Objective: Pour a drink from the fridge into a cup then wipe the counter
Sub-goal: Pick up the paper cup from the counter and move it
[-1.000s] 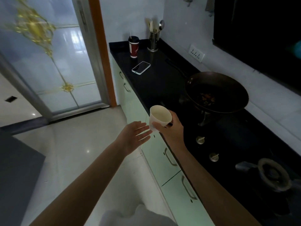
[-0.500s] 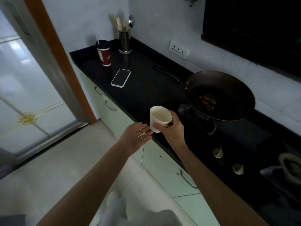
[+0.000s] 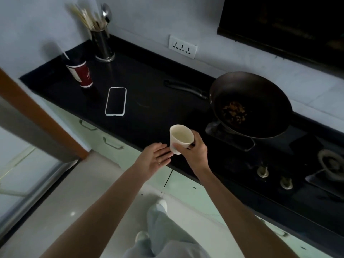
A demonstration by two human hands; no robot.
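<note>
My right hand (image 3: 195,152) grips the cup (image 3: 181,138) by its lower wall above the counter (image 3: 149,116) edge, left hand (image 3: 155,161) spread beside it; it looks light, thin, crushable, so I'd squeeze gently.

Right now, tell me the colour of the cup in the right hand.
Cream-white, plain, no print; the head view shows the cup in the right hand.
</note>
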